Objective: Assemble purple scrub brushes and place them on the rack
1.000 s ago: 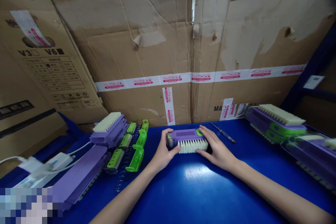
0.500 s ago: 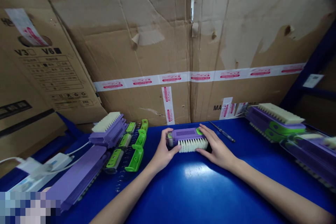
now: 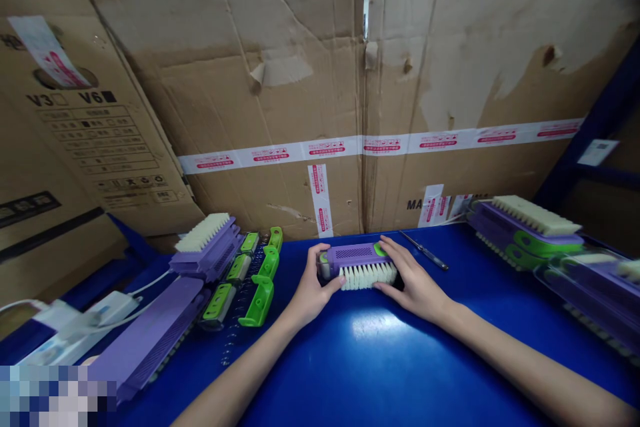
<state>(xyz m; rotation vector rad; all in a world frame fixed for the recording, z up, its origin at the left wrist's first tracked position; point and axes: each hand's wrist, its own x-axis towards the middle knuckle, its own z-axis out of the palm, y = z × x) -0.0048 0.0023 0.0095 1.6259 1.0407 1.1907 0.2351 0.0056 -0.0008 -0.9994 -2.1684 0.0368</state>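
Observation:
A purple brush (image 3: 357,254) with white bristles lies sideways near the middle of the blue table, its bristles facing me. My left hand (image 3: 313,290) grips its left end, where a clear and grey end piece shows, with the thumb at the bristles. Around the right end, which has a green part on top, my right hand (image 3: 413,283) is closed, thumb below and fingers above. Just behind my right hand rests a screwdriver (image 3: 425,251) with a thin shaft.
Left of my hands lie several bright green plastic parts (image 3: 257,303), a line of springs (image 3: 245,300), green-and-grey end pieces (image 3: 219,303) and purple brush bodies (image 3: 150,330). A white power strip (image 3: 75,327) sits far left. Purple brushes (image 3: 525,230) are at right; cardboard (image 3: 280,200) stands behind.

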